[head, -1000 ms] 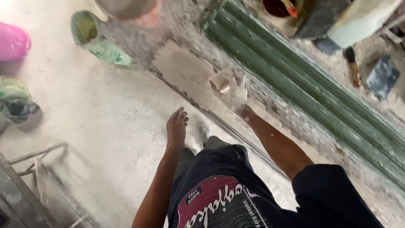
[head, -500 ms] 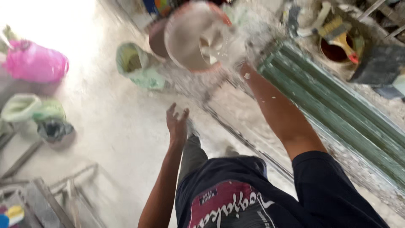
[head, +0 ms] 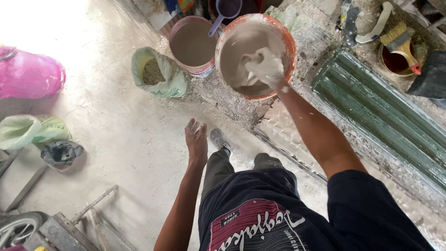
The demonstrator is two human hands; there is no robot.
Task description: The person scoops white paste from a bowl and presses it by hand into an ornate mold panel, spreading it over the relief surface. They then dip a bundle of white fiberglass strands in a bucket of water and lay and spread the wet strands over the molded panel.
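My right hand point(head: 265, 67) is down inside an orange-rimmed bucket point(head: 291, 44) of white paste. The hand is smeared white all over, with its fingers curled in the paste; I cannot make out what they hold. White spatter runs along my forearm. My left hand point(head: 196, 142) hangs free over the dusty concrete floor point(head: 116, 135), fingers apart and empty, beside my grey shoe point(head: 218, 139).
A second bucket point(head: 189, 42) of grey mix with a purple scoop point(head: 224, 11) stands left of the orange one. A green sack point(head: 157, 72), pink bag point(head: 28, 76) and other bags point(head: 32, 132) lie left. Green ribbed sheets point(head: 390, 116) and a brush point(head: 399, 39) are right.
My right hand has gone from a tile on the floor up into the orange bucket, which has come nearer. My left hand stays loose by my leg.
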